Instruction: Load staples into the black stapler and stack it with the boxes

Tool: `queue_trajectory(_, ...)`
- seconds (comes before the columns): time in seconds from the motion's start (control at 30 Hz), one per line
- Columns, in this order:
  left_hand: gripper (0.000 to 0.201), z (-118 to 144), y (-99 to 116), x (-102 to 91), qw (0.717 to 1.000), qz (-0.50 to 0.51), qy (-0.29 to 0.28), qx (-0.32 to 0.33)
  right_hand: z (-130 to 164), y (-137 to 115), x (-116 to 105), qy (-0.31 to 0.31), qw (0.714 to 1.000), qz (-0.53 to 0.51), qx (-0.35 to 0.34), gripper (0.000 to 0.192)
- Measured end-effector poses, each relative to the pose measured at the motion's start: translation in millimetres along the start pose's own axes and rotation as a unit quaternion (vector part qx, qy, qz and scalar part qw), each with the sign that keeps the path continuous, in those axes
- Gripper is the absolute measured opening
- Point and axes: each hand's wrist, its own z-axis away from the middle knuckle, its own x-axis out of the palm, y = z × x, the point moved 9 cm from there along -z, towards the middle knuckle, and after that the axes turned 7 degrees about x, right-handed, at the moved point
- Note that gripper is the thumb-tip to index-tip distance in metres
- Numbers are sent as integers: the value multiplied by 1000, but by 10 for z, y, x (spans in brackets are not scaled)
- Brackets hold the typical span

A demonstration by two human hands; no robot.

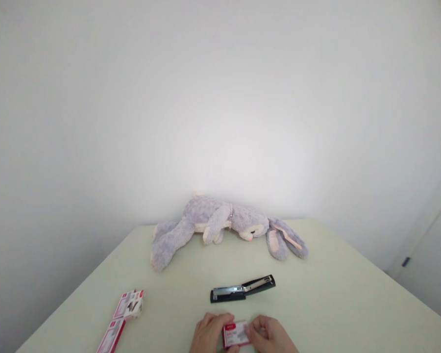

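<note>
Near the table's front edge, a small red and white staples box [236,334] is held between my two hands. My left hand [210,333] grips its left side, fingers over the top left corner and thumb low at the front. At the right end, the fingers of my right hand [269,335] are pinched against the box. Just beyond the hands lies a black stapler [242,289], swung wide apart so that its metal inner parts show. Whether the box's flap is raised cannot be made out.
A lilac plush rabbit [213,218] lies on its side along the wall at the table's [334,274] back edge. On the left sit a white box with a stapler picture [135,305] and red and white boxes [111,336], partly cut off by the frame.
</note>
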Motion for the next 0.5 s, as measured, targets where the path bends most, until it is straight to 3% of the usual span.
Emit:
queue_trajectory(0.17, 50, 77, -145, 27, 998, 55, -14, -10, -7, 28, 22, -11, 1000, 3, 5, 46)
queue_trajectory(0.27, 46, 137, -261, 39, 997, 67, -10, -39, -32, 127, -102, -12, 1000, 10, 8, 48)
queue_trajectory(0.37, 55, 160, -320, 58, 997, 61, 1, -41, -43, 192, -285, -5, 1000, 24, 3, 40)
queue_trajectory(0.5, 66, 162, -361, 116, 998, 55, 3, -38, 82, -154, -482, 80, 983, 147, -76, 17)
